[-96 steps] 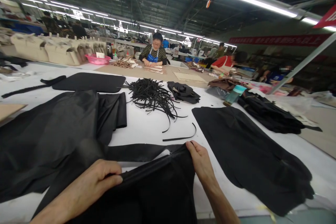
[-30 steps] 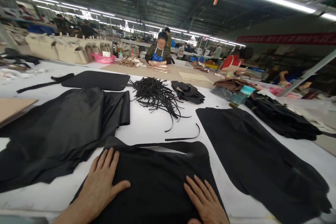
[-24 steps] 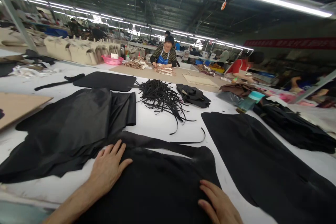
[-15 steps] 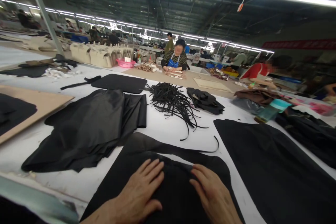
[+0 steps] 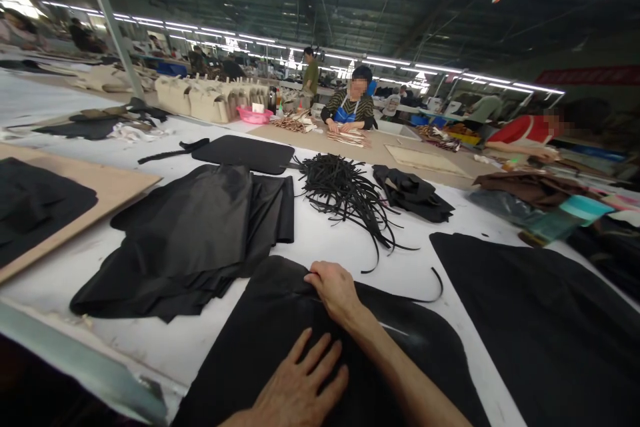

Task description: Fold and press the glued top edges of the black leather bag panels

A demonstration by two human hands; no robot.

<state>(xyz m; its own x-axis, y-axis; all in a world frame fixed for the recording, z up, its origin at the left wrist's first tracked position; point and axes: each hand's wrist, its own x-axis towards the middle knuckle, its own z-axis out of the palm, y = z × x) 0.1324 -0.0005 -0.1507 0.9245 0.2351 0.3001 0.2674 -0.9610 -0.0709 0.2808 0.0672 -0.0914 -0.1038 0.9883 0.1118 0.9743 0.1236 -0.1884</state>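
Note:
A large black fabric panel with rounded corners lies in front of me. My left hand rests flat on it, fingers spread. My right arm crosses over the panel, and my right hand has its fingers curled on the panel's far edge, pinching it; the fingertips are partly hidden. Beyond the hands, a thin black strip curls out from the panel's far side. A heap of narrow black strips sits farther back on the white table.
Folded black sheets lie to the left, beside a tan board. On the right are another black panel and a teal-lidded bottle. A co-worker handles pieces across the table. A metal edge runs at the lower left.
My right hand has moved left and forward from lying on the panel to grip its far edge. My left hand has slid back toward me. The camera view has turned slightly left.

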